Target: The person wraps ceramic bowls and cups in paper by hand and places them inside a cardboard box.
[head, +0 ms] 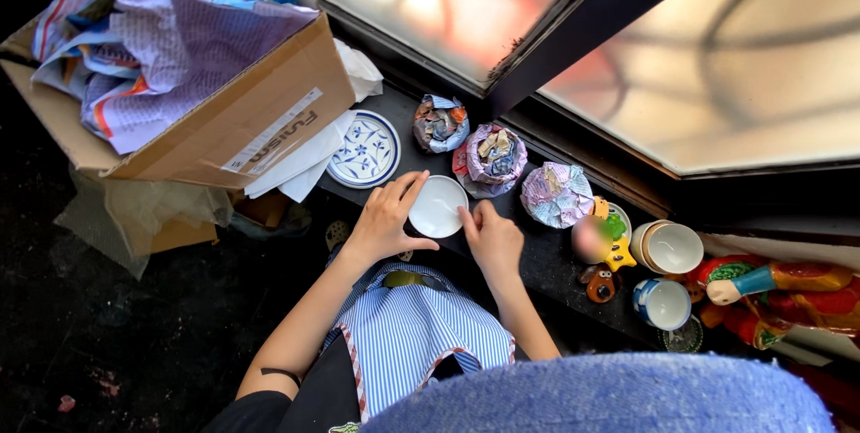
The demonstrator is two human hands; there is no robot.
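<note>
A small white dish (436, 205) lies on the dark ledge (546, 258) below a window. My left hand (385, 218) curls around the dish's left rim, thumb under its lower edge. My right hand (491, 234) touches the right rim with its fingertips. Just left of it sits a white plate with a blue flower pattern (365, 149). Behind the dish stand three bundles wrapped in crumpled printed paper (491, 157).
A cardboard box (260, 111) stuffed with crumpled paper stands at the left, white paper sheets (300, 164) under it. To the right are small figurines (602, 245), a stack of cups (667, 248), a blue-rimmed cup (663, 303) and a colourful figure (770, 290). The floor is dark.
</note>
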